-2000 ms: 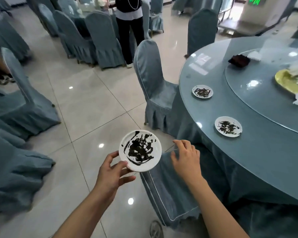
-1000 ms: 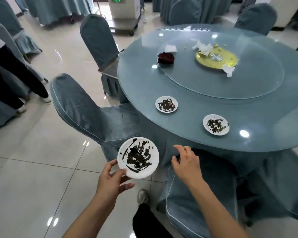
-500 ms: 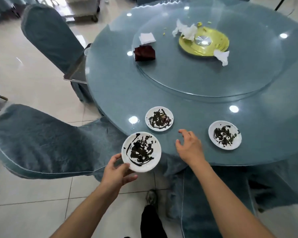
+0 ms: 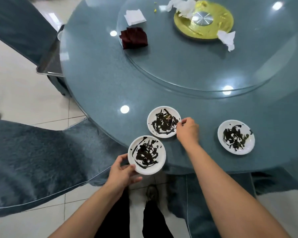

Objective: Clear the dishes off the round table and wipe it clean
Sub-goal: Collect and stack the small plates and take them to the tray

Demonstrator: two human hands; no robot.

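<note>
Before me the round table [image 4: 96, 71] fills most of the view, its curved near edge running from upper left down past my arms. On it sits a raised glass turntable [image 4: 187, 66], whose rim leaves a broad bare band of tabletop between itself and the table's edge. To my left a cloth-covered chair [image 4: 33, 160] lies close against the table's edge, and a second chair [image 4: 15, 26] stands farther up the left side, with pale floor tiles [image 4: 12, 83] open between them. Near the middle of the turntable is a yellow disc [image 4: 213, 30] with crumpled tissues [image 4: 226, 39] at its edge, a folded white napkin [image 4: 134, 17] and a dark red cloth [image 4: 133, 37] toward the turntable's left rim. Three white saucers smeared with dark sauce are nearest me. The right saucer [image 4: 236, 136] rests alone on the bare band, well apart from my hands. The middle saucer [image 4: 163, 121] sits just inside the table's edge; my right hand [image 4: 187, 129] pinches its right rim with curled fingers. My left hand [image 4: 122, 170] grips the third saucer [image 4: 147, 155] by its lower left rim, holding it over the table's edge, just beside the middle one.
</note>
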